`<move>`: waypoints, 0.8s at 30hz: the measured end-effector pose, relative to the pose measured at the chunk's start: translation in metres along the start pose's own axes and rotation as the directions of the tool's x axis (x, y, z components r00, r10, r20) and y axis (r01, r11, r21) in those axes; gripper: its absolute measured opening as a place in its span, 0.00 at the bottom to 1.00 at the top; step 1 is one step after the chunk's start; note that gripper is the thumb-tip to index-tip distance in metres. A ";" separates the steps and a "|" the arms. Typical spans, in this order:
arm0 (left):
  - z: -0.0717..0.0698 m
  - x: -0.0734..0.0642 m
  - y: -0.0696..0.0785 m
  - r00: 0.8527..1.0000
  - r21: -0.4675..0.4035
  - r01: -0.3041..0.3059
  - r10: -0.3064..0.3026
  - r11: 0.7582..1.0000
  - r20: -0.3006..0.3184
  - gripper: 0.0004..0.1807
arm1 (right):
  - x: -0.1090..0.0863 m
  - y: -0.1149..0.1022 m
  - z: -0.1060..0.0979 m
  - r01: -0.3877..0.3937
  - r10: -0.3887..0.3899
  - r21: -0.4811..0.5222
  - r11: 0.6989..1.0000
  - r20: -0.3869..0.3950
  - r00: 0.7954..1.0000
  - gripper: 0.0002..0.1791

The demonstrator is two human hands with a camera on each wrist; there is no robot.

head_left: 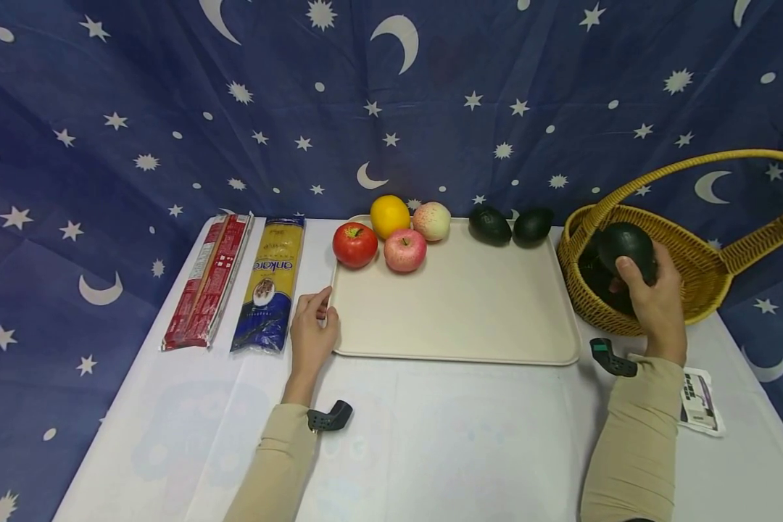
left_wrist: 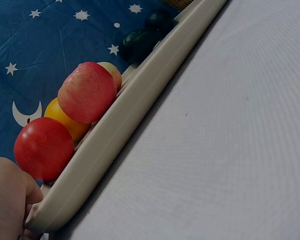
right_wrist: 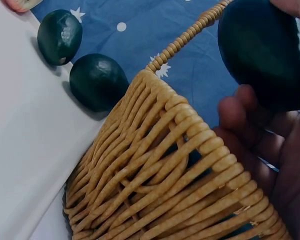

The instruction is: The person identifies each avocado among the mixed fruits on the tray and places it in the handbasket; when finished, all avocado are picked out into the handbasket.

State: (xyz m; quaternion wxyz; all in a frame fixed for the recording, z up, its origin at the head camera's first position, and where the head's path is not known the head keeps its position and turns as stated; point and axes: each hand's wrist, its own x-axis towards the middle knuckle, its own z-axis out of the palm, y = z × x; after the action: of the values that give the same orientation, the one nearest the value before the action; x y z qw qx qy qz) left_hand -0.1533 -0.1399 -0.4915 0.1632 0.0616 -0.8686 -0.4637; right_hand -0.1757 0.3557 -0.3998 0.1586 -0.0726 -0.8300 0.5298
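My right hand [head_left: 659,297] grips a dark green avocado [head_left: 626,250] over the wicker basket [head_left: 705,283], its thumb across the near side. In the right wrist view the held avocado [right_wrist: 265,55] shows above the basket's woven rim [right_wrist: 210,145], with fingers curled beneath it. More dark green shows inside the basket, partly hidden. At the left edge of the cream tray [head_left: 457,312], my left hand [head_left: 315,326] holds the rim with bent fingers; the left wrist view shows its fingers [left_wrist: 34,192] at the tray corner.
Along the tray's back lie a tomato [head_left: 355,245], an orange [head_left: 389,216], a peach [head_left: 432,221], an apple [head_left: 404,251] and two avocados [head_left: 489,225]. Left of it lie a red packet [head_left: 209,283] and a yellow-blue pasta packet [head_left: 270,283]. A white sachet [head_left: 701,402] lies beside the right forearm.
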 end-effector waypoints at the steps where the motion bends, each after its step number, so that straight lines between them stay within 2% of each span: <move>1: 0.000 0.000 0.000 1.000 -0.001 -0.002 0.002 1.000 -0.001 0.21 | 0.000 0.000 -0.001 -0.009 0.009 0.019 1.000 0.003 1.000 0.26; 3: 0.000 0.000 0.001 1.000 -0.001 -0.006 0.006 1.000 -0.006 0.21 | 0.001 0.001 -0.002 -0.030 0.030 0.030 0.999 0.002 1.000 0.27; 6: 0.000 -0.001 0.002 1.000 0.002 -0.010 0.010 1.000 -0.018 0.21 | 0.002 0.000 -0.003 -0.086 0.085 -0.014 0.996 -0.021 0.996 0.29; 9: 0.000 -0.001 0.002 0.999 0.006 -0.015 0.015 1.000 -0.028 0.21 | 0.003 -0.002 -0.003 -0.159 0.155 -0.080 0.984 -0.055 0.986 0.31; 12: 0.000 -0.001 0.001 1.000 0.010 -0.012 0.012 1.000 -0.027 0.21 | 0.004 -0.003 -0.004 -0.214 0.208 -0.071 0.974 -0.078 0.975 0.33; 19: 0.000 0.000 0.001 1.000 0.008 0.006 -0.006 1.000 -0.010 0.21 | 0.007 0.000 -0.004 -0.232 0.224 -0.040 0.972 -0.142 0.964 0.39; 24: 0.001 -0.001 0.001 1.000 0.011 -0.005 0.005 1.000 -0.019 0.21 | 0.009 0.002 -0.004 -0.248 0.237 -0.020 0.969 -0.219 0.946 0.40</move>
State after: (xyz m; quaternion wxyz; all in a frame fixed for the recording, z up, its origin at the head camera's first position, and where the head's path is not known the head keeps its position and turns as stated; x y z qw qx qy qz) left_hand -0.1528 -0.1388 -0.4913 0.1725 0.0647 -0.8696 -0.4581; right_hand -0.1830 0.3627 -0.3984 0.1793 -0.2348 -0.8051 0.5143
